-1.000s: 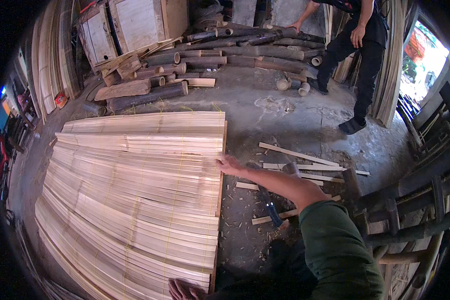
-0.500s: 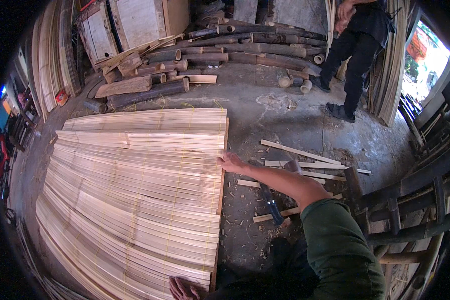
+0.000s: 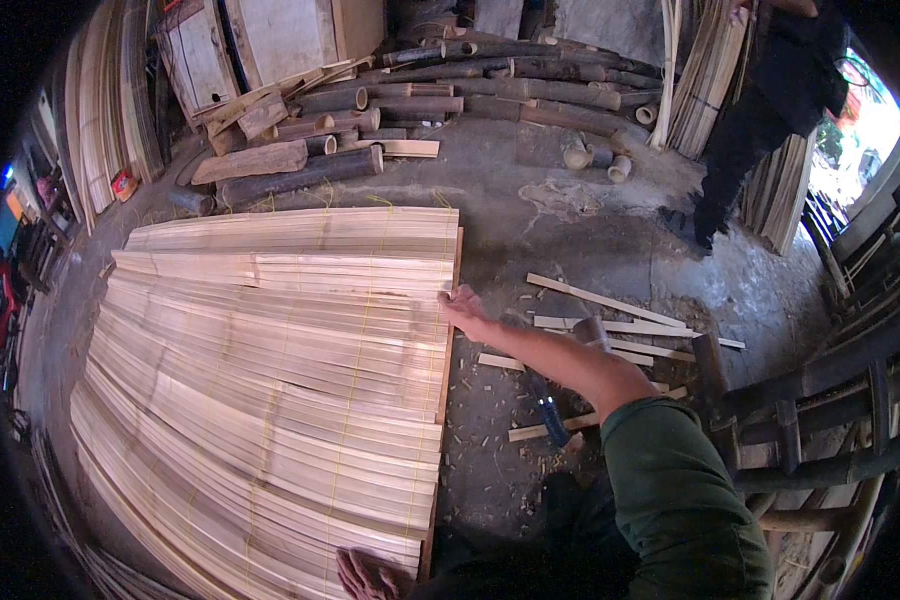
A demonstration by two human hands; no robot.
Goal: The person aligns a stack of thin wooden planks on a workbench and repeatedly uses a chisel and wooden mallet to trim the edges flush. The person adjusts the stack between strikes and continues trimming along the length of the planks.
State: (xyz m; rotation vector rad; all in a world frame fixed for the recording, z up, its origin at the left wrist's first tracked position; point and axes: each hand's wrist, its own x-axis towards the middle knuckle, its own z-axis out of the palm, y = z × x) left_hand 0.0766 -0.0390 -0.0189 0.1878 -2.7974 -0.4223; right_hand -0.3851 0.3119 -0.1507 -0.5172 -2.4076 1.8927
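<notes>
A wide mat of pale bamboo slats (image 3: pixel 300 400), tied across with thin yellow cords, spreads over the left and middle of the view. My right hand (image 3: pixel 462 306) is at the mat's right edge, its fingers closed in a pinch on the end of a slat. Near the lower edge of the view my left hand (image 3: pixel 367 575) rests on the mat with its fingers stretched out. Beneath my right forearm a hammer with a dark blue grip (image 3: pixel 550 412) lies on the floor, its head partly seen beyond the arm.
Loose pale strips (image 3: pixel 610 300) and small chips are scattered on the concrete floor at right. Dark bamboo poles (image 3: pixel 410 105) lie piled at the back. Another person (image 3: pixel 770 110) stands at far right beside upright slat bundles (image 3: pixel 705 75). A dark bamboo frame (image 3: pixel 810 400) stands close on the right.
My right hand has shifted slightly away along the mat's edge; my left hand stays put. The other person has moved to the right, and the view has tilted a little.
</notes>
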